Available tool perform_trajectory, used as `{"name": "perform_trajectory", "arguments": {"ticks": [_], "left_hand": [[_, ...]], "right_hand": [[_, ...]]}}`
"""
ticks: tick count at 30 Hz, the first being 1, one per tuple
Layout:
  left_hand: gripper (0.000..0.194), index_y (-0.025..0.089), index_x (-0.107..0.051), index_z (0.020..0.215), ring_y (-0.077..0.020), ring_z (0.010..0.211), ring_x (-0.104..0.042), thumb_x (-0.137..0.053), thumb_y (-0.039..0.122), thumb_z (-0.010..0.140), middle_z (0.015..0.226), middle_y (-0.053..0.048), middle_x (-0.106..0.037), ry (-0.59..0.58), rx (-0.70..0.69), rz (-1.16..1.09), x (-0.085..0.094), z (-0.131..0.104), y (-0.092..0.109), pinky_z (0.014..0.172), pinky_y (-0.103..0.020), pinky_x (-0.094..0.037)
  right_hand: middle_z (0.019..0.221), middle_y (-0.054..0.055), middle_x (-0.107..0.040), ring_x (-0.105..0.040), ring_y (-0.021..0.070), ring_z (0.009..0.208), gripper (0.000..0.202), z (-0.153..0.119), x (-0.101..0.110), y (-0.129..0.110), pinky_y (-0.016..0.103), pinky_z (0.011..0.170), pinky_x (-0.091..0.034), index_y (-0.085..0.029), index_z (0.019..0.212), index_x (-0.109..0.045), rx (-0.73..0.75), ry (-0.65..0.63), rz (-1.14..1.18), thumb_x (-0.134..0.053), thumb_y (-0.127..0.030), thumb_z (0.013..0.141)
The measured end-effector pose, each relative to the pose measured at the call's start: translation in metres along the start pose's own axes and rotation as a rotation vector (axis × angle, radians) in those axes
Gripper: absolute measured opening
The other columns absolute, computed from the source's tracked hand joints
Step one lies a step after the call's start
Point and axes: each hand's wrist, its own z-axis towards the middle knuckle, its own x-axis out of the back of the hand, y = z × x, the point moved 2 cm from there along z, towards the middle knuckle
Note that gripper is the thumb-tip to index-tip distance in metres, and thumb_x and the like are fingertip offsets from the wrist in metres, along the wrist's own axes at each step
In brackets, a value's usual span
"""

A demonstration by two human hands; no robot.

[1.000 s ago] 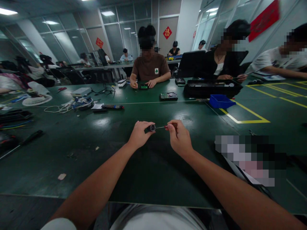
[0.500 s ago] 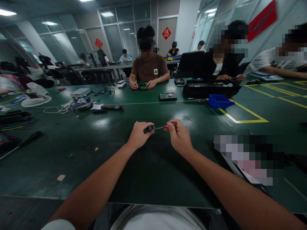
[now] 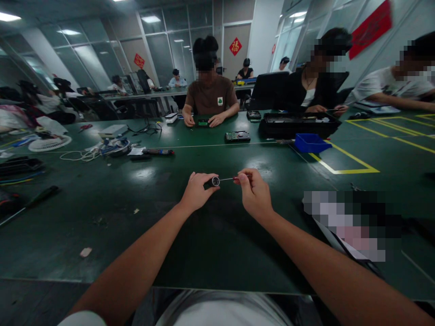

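Note:
My left hand (image 3: 199,191) is closed around a small dark cylinder (image 3: 215,181), whose round, silver-rimmed end faces me and to the right. Between thumb and fingers, my right hand (image 3: 253,192) grips a screwdriver (image 3: 235,178) by its red handle. The thin metal shaft points left, its tip at the cylinder's rim; whether it touches or enters the end I cannot tell. Both hands are held above the green table (image 3: 210,244).
Across the table a person in a brown shirt (image 3: 210,97) handles a small green board. A hard drive (image 3: 237,136), a blue bin (image 3: 311,142) and a black tray (image 3: 299,126) stand beyond my hands. Another screwdriver (image 3: 41,195) lies left; a pixelated object (image 3: 350,226) lies right.
The screwdriver's shaft has tilted slightly, and its handle shows less beyond my right fingers. Both hands have stayed almost in place, the left still holding the cylinder.

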Motion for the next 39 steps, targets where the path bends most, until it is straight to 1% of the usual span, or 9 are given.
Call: {"name": "perform_trajectory", "arguments": {"ticks": [16,19,23,25,28,29,34,37,39], "left_hand": [[0.035,0.029,-0.067,0.12,-0.0255,0.11,-0.063,-0.074,0.034,0.085,0.114,-0.003,-0.073,0.015,-0.016,0.007,-0.0033,-0.001,-0.0025,0.114,-0.056,-0.029],[0.036,0.029,-0.067,0.12,-0.0255,0.11,-0.063,-0.074,0.034,0.086,0.114,-0.004,-0.073,-0.003,-0.022,0.013,-0.0037,-0.0014,-0.0031,0.115,-0.057,-0.028],[0.035,0.029,-0.068,0.12,-0.0257,0.111,-0.063,-0.074,0.034,0.085,0.115,-0.004,-0.073,-0.013,-0.022,0.015,-0.0027,-0.0013,-0.0022,0.116,-0.058,-0.027],[0.035,0.029,-0.067,0.12,-0.0257,0.112,-0.063,-0.074,0.033,0.086,0.115,-0.004,-0.073,-0.016,-0.019,0.012,-0.0021,-0.0009,-0.0017,0.116,-0.058,-0.026],[0.035,0.029,-0.067,0.12,-0.0257,0.112,-0.063,-0.073,0.033,0.087,0.116,-0.004,-0.073,-0.004,-0.014,0.011,-0.0011,-0.0005,-0.0013,0.115,-0.057,-0.029],[0.035,0.029,-0.067,0.121,-0.0259,0.112,-0.063,-0.072,0.033,0.087,0.116,-0.004,-0.073,-0.002,-0.011,0.013,-0.0009,-0.0005,-0.0012,0.115,-0.057,-0.029],[0.034,0.029,-0.068,0.119,-0.0265,0.113,-0.063,-0.073,0.031,0.086,0.116,-0.005,-0.073,-0.028,-0.003,0.012,-0.0008,-0.0007,0.0002,0.116,-0.06,-0.025],[0.034,0.029,-0.067,0.12,-0.026,0.112,-0.063,-0.073,0.031,0.086,0.116,-0.004,-0.073,-0.018,-0.012,0.013,-0.0007,-0.0008,0.0007,0.116,-0.058,-0.027],[0.034,0.029,-0.067,0.12,-0.0258,0.112,-0.063,-0.073,0.032,0.087,0.116,-0.003,-0.073,-0.001,-0.014,0.019,-0.0007,-0.0008,0.0004,0.115,-0.056,-0.029]], "right_hand": [[0.085,0.004,-0.074,-0.073,0.0214,0.08,0.019,0.0,0.0002,0.0001,0.035,0.072,-0.053,-0.023,0.098,-0.061,-0.001,0.004,-0.002,-0.05,-0.039,0.1],[0.076,0.002,-0.072,-0.07,0.0189,0.069,0.024,0.0004,0.0009,-0.0018,0.032,0.065,-0.051,-0.023,0.097,-0.064,-0.026,-0.01,0.003,-0.051,-0.043,0.1],[0.057,-0.003,-0.06,-0.059,0.0155,0.052,0.031,0.0008,0.0029,-0.0059,0.028,0.053,-0.043,-0.023,0.089,-0.066,-0.033,-0.028,-0.056,-0.049,-0.047,0.1],[0.06,-0.002,-0.061,-0.058,0.016,0.053,0.028,0.0007,0.0034,-0.0055,0.029,0.055,-0.043,-0.023,0.094,-0.066,-0.019,-0.017,-0.089,-0.047,-0.043,0.1],[0.076,0.0,-0.067,-0.063,0.0175,0.064,0.023,0.0007,0.0025,-0.0014,0.031,0.061,-0.046,-0.023,0.111,-0.061,-0.01,-0.038,-0.057,-0.043,-0.033,0.1],[0.08,0.001,-0.068,-0.063,0.0177,0.066,0.023,0.0008,0.0021,0.0001,0.031,0.062,-0.046,-0.024,0.112,-0.06,-0.015,-0.054,-0.029,-0.042,-0.031,0.1],[0.068,-0.002,-0.062,-0.058,0.0169,0.057,0.024,0.0001,0.0015,-0.0007,0.031,0.057,-0.042,-0.026,0.107,-0.062,-0.04,-0.095,-0.062,-0.041,-0.036,0.101],[0.078,0.0,-0.066,-0.06,0.0177,0.062,0.022,-0.0023,0.0009,-0.0052,0.032,0.059,-0.044,-0.026,0.117,-0.056,-0.038,-0.051,-0.037,-0.045,-0.034,0.1],[0.084,0.002,-0.068,-0.063,0.0186,0.068,0.021,-0.0032,-0.0007,-0.0066,0.033,0.063,-0.048,-0.025,0.116,-0.054,-0.05,-0.024,0.017,-0.049,-0.033,0.097]]}}
